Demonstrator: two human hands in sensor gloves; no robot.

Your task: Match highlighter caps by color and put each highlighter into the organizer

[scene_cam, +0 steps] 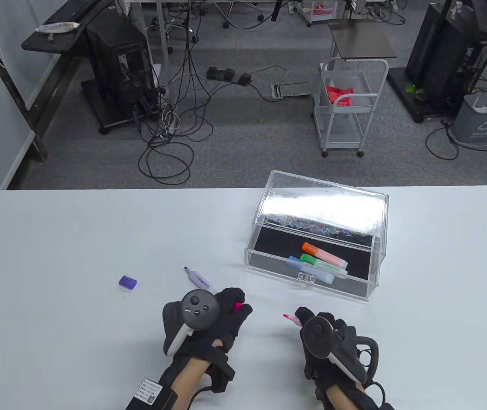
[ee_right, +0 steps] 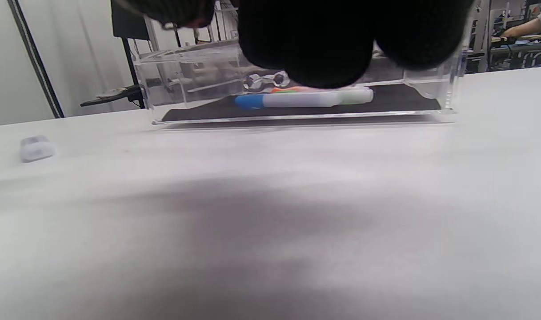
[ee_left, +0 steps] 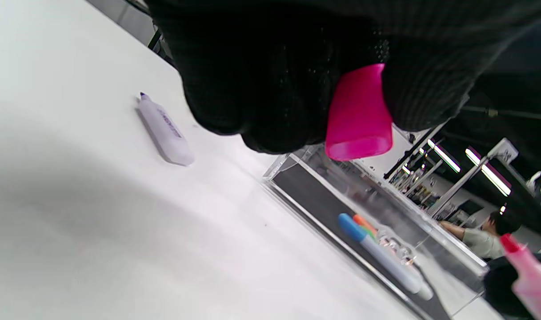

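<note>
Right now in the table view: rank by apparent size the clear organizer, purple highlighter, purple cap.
1. Clear organizer, by far the largest.
2. Purple highlighter, uncapped; its rear end is hidden behind the left hand, so only part shows.
3. Purple cap, smallest.

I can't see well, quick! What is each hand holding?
Left hand: pinches the pink cap.
Right hand: grips the uncapped pink highlighter.
</note>
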